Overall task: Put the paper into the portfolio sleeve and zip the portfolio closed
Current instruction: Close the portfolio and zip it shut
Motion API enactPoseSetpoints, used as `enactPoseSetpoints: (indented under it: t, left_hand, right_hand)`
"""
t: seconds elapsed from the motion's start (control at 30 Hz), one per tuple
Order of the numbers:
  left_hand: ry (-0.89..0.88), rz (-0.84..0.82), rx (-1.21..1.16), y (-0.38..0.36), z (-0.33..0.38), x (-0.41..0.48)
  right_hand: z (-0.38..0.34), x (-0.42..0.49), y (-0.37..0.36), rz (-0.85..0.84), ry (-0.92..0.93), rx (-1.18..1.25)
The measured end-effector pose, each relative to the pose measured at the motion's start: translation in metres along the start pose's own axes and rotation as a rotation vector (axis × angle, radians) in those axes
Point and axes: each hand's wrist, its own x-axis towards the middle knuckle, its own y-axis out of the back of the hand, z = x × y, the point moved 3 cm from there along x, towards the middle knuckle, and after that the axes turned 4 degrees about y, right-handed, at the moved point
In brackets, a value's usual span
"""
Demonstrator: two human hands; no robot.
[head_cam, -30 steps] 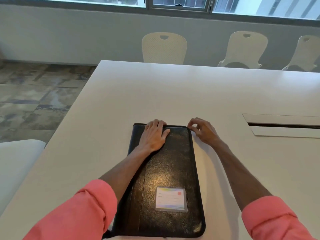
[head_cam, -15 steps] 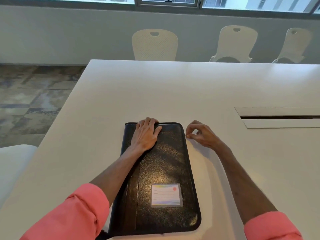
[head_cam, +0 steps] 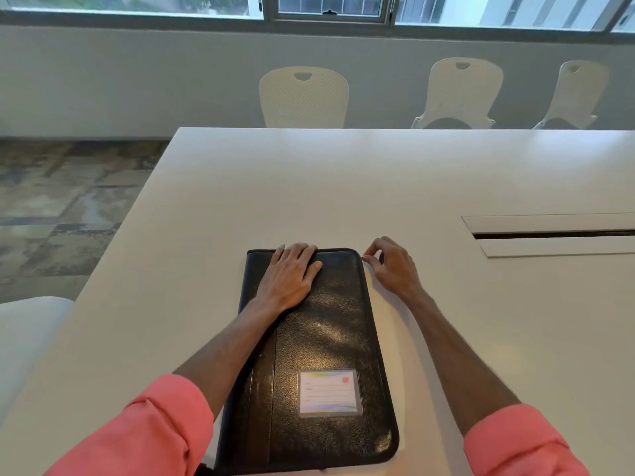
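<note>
A black leather portfolio (head_cam: 330, 338) lies closed on the white table (head_cam: 309, 187), with a label window near its front end. My left hand (head_cam: 290, 278) rests flat on its far end, fingers together and reaching the far edge. My right hand (head_cam: 391, 266) sits just beyond the far right corner. Its thumb and forefinger are pinched together against the zipper edge, and the zipper pull is too small to make out between them. No paper is in view.
A long cable slot with a flap (head_cam: 549, 235) is set into the table to the right. Three white chairs (head_cam: 304, 97) stand along the far side below the windows. Another white seat (head_cam: 24, 338) is at my left.
My right hand's pinch has slid from the far edge round the corner to the top of the right side. My left hand has stayed flat on the portfolio.
</note>
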Motion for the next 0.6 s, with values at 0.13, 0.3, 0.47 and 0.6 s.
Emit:
enactPoseSetpoints:
  t: [0.13,0.3,0.47,0.6]
  left_hand:
    - [-0.019,-0.025,0.007,-0.004,-0.001,0.000]
    - [-0.043,-0.093,0.037,0.001,-0.010,0.001]
    - [0.368,0.041,0.147,0.018,-0.056,-0.031]
    - [0.520,-0.062,0.016,0.013,-0.081,-0.061]
  right_hand:
    - [-0.004,0.011,-0.002,-0.030,0.008,-0.055]
    - [-0.006,0.022,0.000,-0.111,-0.010,-0.048]
    - [0.000,0.025,0.000,-0.145,-0.014,-0.030]
    - [0.002,0.025,-0.003,-0.139,-0.020,-0.024]
